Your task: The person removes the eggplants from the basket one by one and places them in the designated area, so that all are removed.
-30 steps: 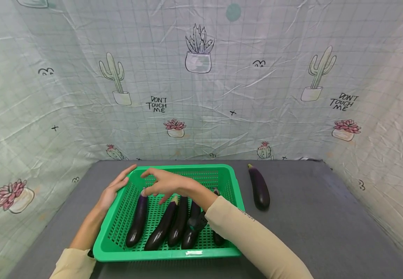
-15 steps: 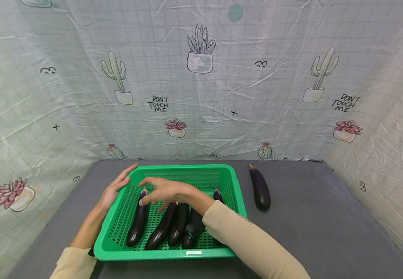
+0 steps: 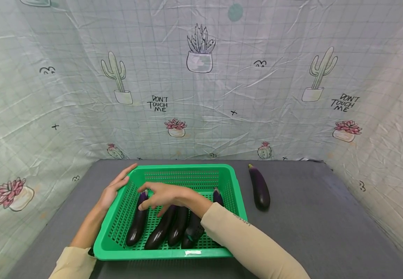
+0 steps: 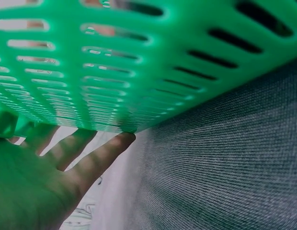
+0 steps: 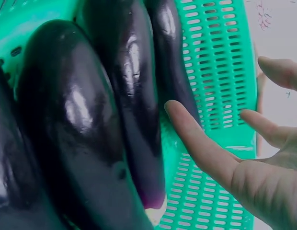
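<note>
A green plastic basket [image 3: 145, 254] holds several dark purple eggplants lying lengthwise. My left hand [image 3: 108, 195] rests along the basket's left side, and in the left wrist view its straight fingers [image 4: 103, 155] lie against the slotted outer wall. Inside the basket, my right hand [image 3: 163, 195] hovers with spread fingers over the upper part of the leftmost eggplant [image 3: 137, 226], holding nothing. One fingertip [image 5: 175, 109] overlaps that eggplant's edge in the right wrist view. The right forearm partly hides the eggplants in the middle and the one at the right [image 3: 217, 197].
Another eggplant [image 3: 260, 188] lies on the grey tabletop [image 3: 302, 217] to the right of the basket. Behind and at both sides hangs a pale cloth [image 3: 229, 89] printed with cacti. A black wrist device [image 3: 195, 231] shows below the right wrist.
The right hand has come lower and a little nearer over the leftmost eggplant, its fingers still spread. The left hand, basket and eggplants stay put.
</note>
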Demonstrator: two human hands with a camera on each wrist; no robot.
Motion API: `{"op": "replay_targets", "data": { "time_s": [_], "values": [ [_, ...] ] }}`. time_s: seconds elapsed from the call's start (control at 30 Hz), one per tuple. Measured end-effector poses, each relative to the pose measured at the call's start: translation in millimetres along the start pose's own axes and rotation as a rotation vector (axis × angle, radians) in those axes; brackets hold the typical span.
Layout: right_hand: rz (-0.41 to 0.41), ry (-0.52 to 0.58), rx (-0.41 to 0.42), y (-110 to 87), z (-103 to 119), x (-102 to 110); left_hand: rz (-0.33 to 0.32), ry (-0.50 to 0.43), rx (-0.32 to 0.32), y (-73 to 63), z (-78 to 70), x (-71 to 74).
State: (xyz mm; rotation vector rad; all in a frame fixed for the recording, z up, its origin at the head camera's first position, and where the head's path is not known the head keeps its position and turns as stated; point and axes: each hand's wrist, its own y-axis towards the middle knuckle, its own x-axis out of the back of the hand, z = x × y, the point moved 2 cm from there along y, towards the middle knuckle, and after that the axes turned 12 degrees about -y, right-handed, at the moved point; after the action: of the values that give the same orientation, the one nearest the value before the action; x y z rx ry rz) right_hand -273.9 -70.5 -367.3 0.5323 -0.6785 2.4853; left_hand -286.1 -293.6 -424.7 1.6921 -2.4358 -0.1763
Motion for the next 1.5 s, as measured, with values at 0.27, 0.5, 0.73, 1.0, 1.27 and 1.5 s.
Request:
{"op": "replay_targets", "data": {
  "time_s": [0.27,0.5,0.73,1.0,1.27,1.5],
  "values": [
    [0.007,-0.041,-0.010,2.4,-3.8,-3.6,0.059,-0.095,-0.021,-0.3,1.7,1.2],
    [0.038,-0.076,-0.013,5.4,-6.8,-10.1,0.041,-0.054,-0.016,-0.4,1.8,0.5],
    [0.030,-0.046,-0.012,9.6,-10.2,-14.4,0.041,-0.042,-0.023,-0.4,1.3,0.6],
    [0.036,-0.025,0.002,18.2,-16.2,-22.8,0.074,-0.128,-0.027,-0.7,3.4,1.9],
    [0.056,0.047,0.017,22.6,-20.4,-25.2,0.143,-0.257,-0.030,-1.7,5.3,4.1],
    [0.119,0.163,0.039,24.3,-21.9,-27.9,0.106,-0.167,-0.035,-0.6,6.0,4.6]
  ]
}}
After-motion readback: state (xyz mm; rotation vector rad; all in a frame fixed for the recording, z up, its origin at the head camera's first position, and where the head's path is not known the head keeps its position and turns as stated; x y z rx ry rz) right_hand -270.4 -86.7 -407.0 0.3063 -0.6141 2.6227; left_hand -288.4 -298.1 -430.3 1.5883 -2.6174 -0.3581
